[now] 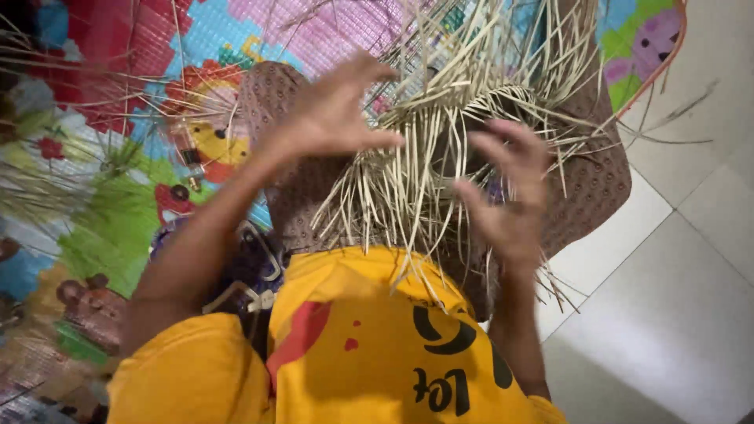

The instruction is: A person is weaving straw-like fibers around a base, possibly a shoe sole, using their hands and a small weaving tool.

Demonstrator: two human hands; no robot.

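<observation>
The person's left hand (334,110) is raised with fingers spread, close against a tangled bundle of pale dry straw strands (428,149) but gripping none of it. The right hand (506,192) hovers on the other side, fingers curled loosely and open; whether its fingertips touch the strands is hard to tell through the blur. The bundle lies between the hands, over brown dotted cloth (593,180) on the lap. Beneath spreads a colourful cartoon-printed woven floor mat (118,228), beside pale floor tiles (691,259).
</observation>
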